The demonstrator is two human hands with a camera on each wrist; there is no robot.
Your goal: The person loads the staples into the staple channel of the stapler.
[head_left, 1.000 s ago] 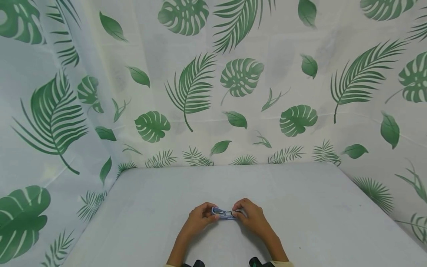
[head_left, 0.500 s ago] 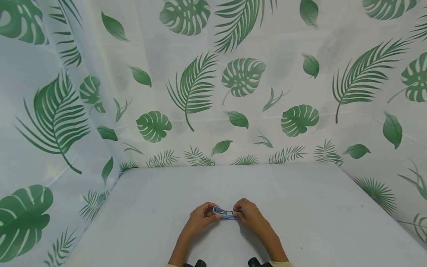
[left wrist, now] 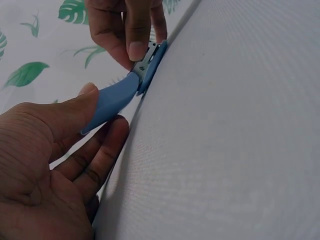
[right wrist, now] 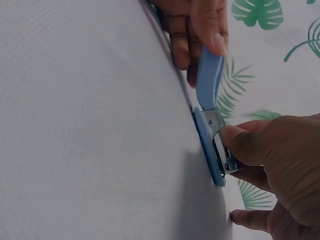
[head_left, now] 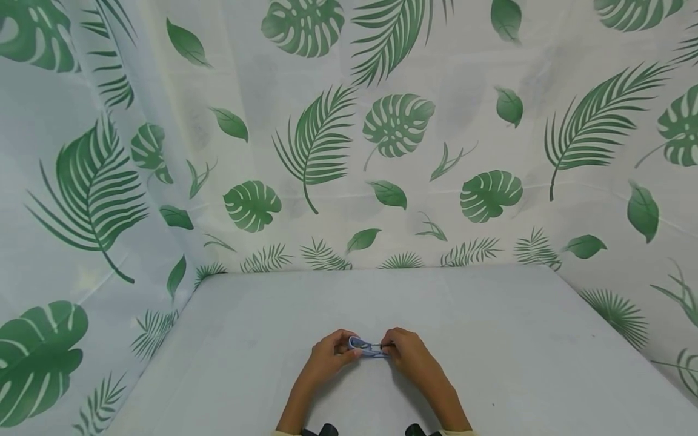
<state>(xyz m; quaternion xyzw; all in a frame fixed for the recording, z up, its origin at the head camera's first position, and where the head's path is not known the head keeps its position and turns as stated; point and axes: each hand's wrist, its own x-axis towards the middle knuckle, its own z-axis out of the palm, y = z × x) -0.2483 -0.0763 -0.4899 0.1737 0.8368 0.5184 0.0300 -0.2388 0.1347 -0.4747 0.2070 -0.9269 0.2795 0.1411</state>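
Observation:
A small blue stapler (head_left: 371,351) is held between both hands just over the white surface. Its blue handle (left wrist: 116,100) is swung up at an angle from the metal magazine (right wrist: 213,119), which shows uncovered above the blue base (right wrist: 206,145). My left hand (head_left: 327,357) pinches the handle end between thumb and fingers. At the other end, my right hand (head_left: 411,357) pinches the metal magazine, its thumb (right wrist: 245,144) lying against the metal side. The right fingers partly hide the magazine's far end in the left wrist view.
The white tabletop (head_left: 262,315) spreads around both hands. A white sheet printed with green leaves (head_left: 338,200) stands behind and along both sides. Dark wrist camera mounts (head_left: 328,429) show at the bottom edge.
The right hand's fingertips have shifted slightly at the magazine end, with the index finger a little lower. The left hand keeps its hold on the handle, and the stapler stays nearly in place.

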